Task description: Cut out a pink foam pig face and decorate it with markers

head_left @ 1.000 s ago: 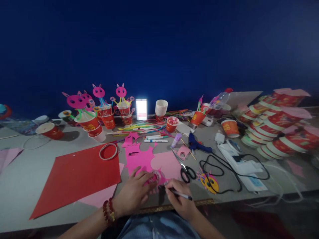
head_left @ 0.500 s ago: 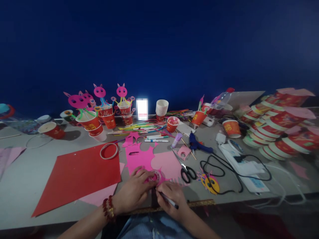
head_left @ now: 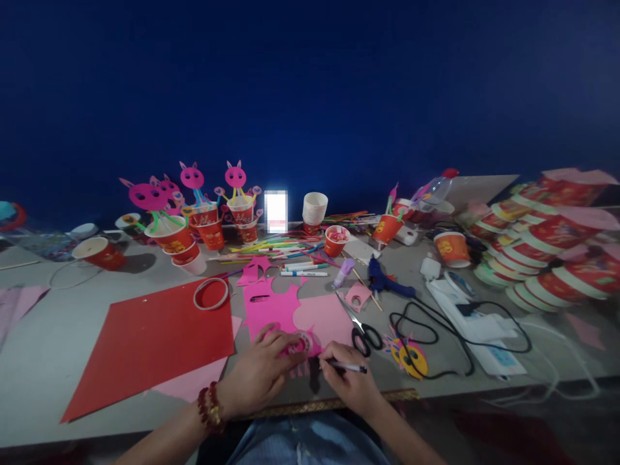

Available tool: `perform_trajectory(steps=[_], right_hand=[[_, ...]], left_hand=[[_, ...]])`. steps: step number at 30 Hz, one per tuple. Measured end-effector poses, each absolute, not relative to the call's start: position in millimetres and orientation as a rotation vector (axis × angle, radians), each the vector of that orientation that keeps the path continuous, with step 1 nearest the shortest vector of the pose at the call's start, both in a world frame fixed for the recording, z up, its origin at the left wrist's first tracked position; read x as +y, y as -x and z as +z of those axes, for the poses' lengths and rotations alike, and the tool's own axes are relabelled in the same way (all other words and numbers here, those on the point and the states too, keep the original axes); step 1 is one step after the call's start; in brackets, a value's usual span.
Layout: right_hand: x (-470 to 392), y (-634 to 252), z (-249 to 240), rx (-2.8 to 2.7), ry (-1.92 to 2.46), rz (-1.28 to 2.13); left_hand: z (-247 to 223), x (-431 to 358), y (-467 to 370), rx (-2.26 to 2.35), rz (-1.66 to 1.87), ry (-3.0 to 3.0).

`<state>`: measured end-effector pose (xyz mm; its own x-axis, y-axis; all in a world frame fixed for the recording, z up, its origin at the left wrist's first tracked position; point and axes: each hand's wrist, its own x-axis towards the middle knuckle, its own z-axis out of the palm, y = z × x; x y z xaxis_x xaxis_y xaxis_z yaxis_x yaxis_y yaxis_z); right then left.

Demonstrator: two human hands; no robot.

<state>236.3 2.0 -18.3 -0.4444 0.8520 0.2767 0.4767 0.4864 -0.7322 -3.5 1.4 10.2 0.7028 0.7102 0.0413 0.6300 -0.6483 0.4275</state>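
Note:
My left hand (head_left: 259,374) lies over a round, ring-like piece (head_left: 304,342) on bright pink paper (head_left: 274,307), its fingers pressing down near the table's front edge. Just right of it, my right hand (head_left: 351,381) is closed around a pen (head_left: 349,367), with the tip close to the pink paper's edge. Light pink paper (head_left: 324,316) is behind the hands. Black-handled scissors (head_left: 367,338) lie open to the right of my right hand. What the left fingertips cover is partly hidden.
Red paper (head_left: 165,342) with a tape ring (head_left: 211,294) lies left. Markers (head_left: 304,274) and cups (head_left: 338,240) stand or lie behind. A blue glue gun (head_left: 387,281), yellow cutout (head_left: 413,359), black cable and stacked cups (head_left: 542,239) are on the right.
My right hand has moved right, away from my left hand, with the pen now held more level. My left hand has stayed nearly in place on the pink paper.

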Motion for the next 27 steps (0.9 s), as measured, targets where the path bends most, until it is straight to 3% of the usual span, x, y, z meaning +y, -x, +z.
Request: perform_trajectory(steps=[15, 27], right_hand=[[7, -242, -14, -1.94, 1.195, 0.706], [-11, -221, -15, -2.06, 0.894, 0.506]], left_hand=[[14, 5, 3, 1.032, 0.294, -2.562], [6, 39, 5, 0.89, 0.264, -2.59]])
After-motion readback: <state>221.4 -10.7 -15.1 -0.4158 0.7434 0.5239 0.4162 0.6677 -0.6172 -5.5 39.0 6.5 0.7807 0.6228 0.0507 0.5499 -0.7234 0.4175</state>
